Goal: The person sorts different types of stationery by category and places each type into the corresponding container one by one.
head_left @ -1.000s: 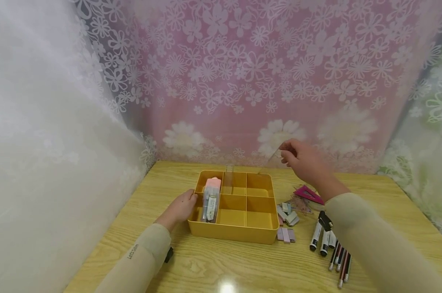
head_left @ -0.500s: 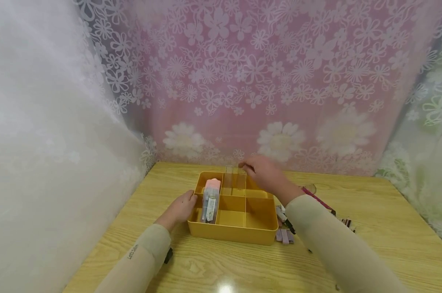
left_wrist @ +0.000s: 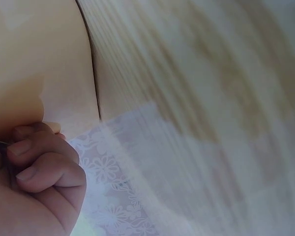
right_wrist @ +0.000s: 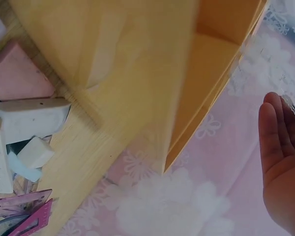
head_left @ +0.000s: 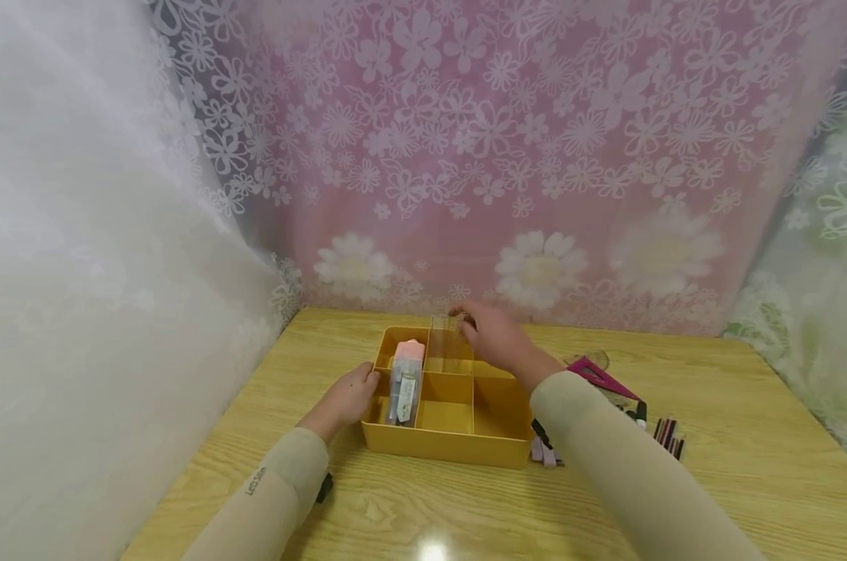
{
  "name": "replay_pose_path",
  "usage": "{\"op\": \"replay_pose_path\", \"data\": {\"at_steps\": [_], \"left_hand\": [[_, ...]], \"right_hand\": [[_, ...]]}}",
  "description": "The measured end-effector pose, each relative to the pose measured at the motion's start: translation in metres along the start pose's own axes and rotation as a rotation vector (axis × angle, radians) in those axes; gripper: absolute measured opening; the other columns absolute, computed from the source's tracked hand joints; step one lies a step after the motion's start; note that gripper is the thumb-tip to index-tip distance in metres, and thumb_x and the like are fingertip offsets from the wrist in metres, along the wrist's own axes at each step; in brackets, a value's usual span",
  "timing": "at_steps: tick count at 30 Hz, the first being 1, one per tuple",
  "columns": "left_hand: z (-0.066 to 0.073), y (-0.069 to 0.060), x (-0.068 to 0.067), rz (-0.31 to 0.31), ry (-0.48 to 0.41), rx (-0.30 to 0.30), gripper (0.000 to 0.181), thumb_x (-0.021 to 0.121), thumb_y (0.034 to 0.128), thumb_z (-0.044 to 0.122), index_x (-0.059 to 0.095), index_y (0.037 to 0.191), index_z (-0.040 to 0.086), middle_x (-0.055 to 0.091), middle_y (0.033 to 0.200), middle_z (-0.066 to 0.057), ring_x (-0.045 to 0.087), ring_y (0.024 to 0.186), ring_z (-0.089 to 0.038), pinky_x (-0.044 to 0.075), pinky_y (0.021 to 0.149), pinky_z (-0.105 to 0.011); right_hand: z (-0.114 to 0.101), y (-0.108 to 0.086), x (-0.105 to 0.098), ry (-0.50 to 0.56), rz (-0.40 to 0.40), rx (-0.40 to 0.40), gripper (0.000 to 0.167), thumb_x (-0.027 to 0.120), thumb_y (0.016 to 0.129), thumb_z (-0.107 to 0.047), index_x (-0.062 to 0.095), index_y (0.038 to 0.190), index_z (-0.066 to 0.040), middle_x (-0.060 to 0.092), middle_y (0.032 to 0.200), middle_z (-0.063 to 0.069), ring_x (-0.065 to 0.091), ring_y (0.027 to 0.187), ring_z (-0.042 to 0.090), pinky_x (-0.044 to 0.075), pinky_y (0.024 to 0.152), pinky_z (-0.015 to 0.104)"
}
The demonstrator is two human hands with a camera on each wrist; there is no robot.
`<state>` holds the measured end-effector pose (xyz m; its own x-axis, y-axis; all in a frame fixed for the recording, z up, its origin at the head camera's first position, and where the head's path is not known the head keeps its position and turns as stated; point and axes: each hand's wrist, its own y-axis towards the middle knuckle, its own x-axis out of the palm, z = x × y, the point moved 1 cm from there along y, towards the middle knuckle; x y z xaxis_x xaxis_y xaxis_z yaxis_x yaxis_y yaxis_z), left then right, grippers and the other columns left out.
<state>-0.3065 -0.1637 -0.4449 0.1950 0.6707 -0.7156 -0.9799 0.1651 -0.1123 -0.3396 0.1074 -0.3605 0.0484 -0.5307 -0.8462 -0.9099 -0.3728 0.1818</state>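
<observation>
A yellow divided box (head_left: 444,448) sits on the table. My left hand (head_left: 346,397) grips its left wall, fingers curled over the edge in the left wrist view. At the back middle compartment, my right hand (head_left: 496,335) pinches a clear strip, probably a ruler (head_left: 455,349), whose lower part is inside the compartment. Another clear strip (head_left: 437,343) stands upright beside it, rising above the back rim. A translucent container with a pink top (head_left: 407,382) leans in the left compartments. The right hand and forearm hide part of the right-hand compartments.
To the right of the box lie a magenta set square (head_left: 601,378), several pencils (head_left: 668,436) and markers (head_left: 639,417) partly behind the sleeve. A pink eraser (right_wrist: 19,73) and a white eraser (right_wrist: 32,118) lie beside the box. A floral curtain (head_left: 465,195) hangs behind.
My right hand has moved left with the clear strip, from the air right of the box to over the back middle compartment, lowering it in. The left hand stays put.
</observation>
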Motion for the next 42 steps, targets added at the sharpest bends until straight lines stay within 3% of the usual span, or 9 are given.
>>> {"op": "replay_pose_path", "data": {"at_steps": [3, 7, 12, 15, 19, 22, 29, 38, 42], "left_hand": [[0.0, 0.0, -0.001, 0.003, -0.003, -0.001, 0.052, 0.03, 0.1115, 0.036, 0.042, 0.15, 0.003, 0.05, 0.148, -0.016, 0.045, 0.137, -0.034, 0.034, 0.112, -0.056], [-0.001, 0.002, 0.0, 0.002, -0.003, 0.014, 0.051, 0.029, 0.1115, 0.034, 0.043, 0.149, 0.002, 0.051, 0.147, -0.017, 0.045, 0.137, -0.035, 0.035, 0.112, -0.056], [-0.002, 0.002, 0.001, -0.005, -0.008, 0.007, 0.052, 0.029, 0.1116, 0.035, 0.042, 0.149, 0.003, 0.051, 0.147, -0.016, 0.046, 0.137, -0.034, 0.035, 0.112, -0.056], [-0.003, 0.003, 0.001, -0.005, -0.005, -0.005, 0.052, 0.029, 0.1115, 0.037, 0.042, 0.15, 0.004, 0.051, 0.148, -0.015, 0.046, 0.137, -0.033, 0.034, 0.113, -0.055], [-0.003, 0.003, 0.001, -0.004, 0.008, -0.003, 0.051, 0.029, 0.1115, 0.036, 0.043, 0.149, 0.004, 0.051, 0.147, -0.014, 0.046, 0.137, -0.033, 0.035, 0.112, -0.055], [-0.002, 0.002, 0.001, -0.004, 0.005, -0.005, 0.051, 0.029, 0.1114, 0.036, 0.044, 0.149, 0.005, 0.052, 0.147, -0.014, 0.047, 0.136, -0.032, 0.035, 0.112, -0.055], [0.002, 0.001, 0.0, -0.006, 0.001, 0.003, 0.05, 0.029, 0.1113, 0.034, 0.044, 0.148, 0.004, 0.051, 0.147, -0.015, 0.046, 0.137, -0.034, 0.034, 0.113, -0.056], [0.002, 0.0, 0.0, -0.003, 0.015, -0.021, 0.05, 0.029, 0.1113, 0.034, 0.043, 0.149, 0.004, 0.051, 0.147, -0.015, 0.047, 0.136, -0.033, 0.034, 0.113, -0.055], [0.001, 0.0, -0.001, -0.001, 0.027, -0.01, 0.051, 0.029, 0.1113, 0.034, 0.043, 0.149, 0.003, 0.051, 0.147, -0.016, 0.046, 0.137, -0.034, 0.033, 0.113, -0.056]], "right_hand": [[0.005, 0.005, -0.001, 0.038, -0.038, 0.033, 0.032, 0.046, 0.108, -0.016, 0.056, 0.138, -0.015, 0.069, 0.1, 0.012, 0.053, 0.057, 0.02, 0.044, 0.052, 0.034], [0.011, 0.012, 0.001, -0.018, -0.095, 0.024, 0.035, 0.042, 0.108, -0.013, 0.058, 0.139, -0.013, 0.069, 0.109, 0.011, 0.053, 0.059, 0.019, 0.045, 0.056, 0.034], [0.017, 0.019, 0.003, -0.096, -0.122, 0.015, 0.039, 0.038, 0.108, -0.008, 0.058, 0.141, -0.011, 0.062, 0.133, 0.011, 0.065, 0.089, 0.021, 0.05, 0.072, 0.038], [0.02, 0.024, 0.004, -0.116, -0.136, 0.04, 0.039, 0.039, 0.108, -0.009, 0.056, 0.143, -0.014, 0.056, 0.143, 0.011, 0.063, 0.112, 0.027, 0.052, 0.089, 0.044], [0.023, 0.027, 0.006, -0.173, -0.162, 0.09, 0.043, 0.044, 0.107, -0.011, 0.049, 0.15, -0.016, 0.048, 0.152, 0.009, 0.047, 0.136, 0.032, 0.039, 0.11, 0.052], [0.023, 0.029, 0.006, -0.233, -0.189, 0.116, 0.05, 0.044, 0.106, -0.012, 0.039, 0.156, -0.016, 0.039, 0.159, 0.01, 0.035, 0.145, 0.034, 0.03, 0.116, 0.053], [0.021, 0.033, 0.005, -0.359, -0.249, 0.127, 0.055, 0.046, 0.106, -0.015, 0.032, 0.159, -0.01, 0.033, 0.161, 0.016, 0.03, 0.147, 0.037, 0.025, 0.117, 0.054], [0.019, 0.028, -0.001, -0.464, -0.262, 0.128, 0.055, 0.054, 0.104, -0.026, 0.042, 0.155, -0.008, 0.046, 0.152, 0.017, 0.044, 0.138, 0.039, 0.039, 0.108, 0.059], [0.024, 0.024, -0.007, -0.427, -0.235, 0.126, 0.048, 0.052, 0.104, -0.024, 0.049, 0.149, -0.009, 0.053, 0.146, 0.014, 0.052, 0.13, 0.037, 0.047, 0.099, 0.058]]}}
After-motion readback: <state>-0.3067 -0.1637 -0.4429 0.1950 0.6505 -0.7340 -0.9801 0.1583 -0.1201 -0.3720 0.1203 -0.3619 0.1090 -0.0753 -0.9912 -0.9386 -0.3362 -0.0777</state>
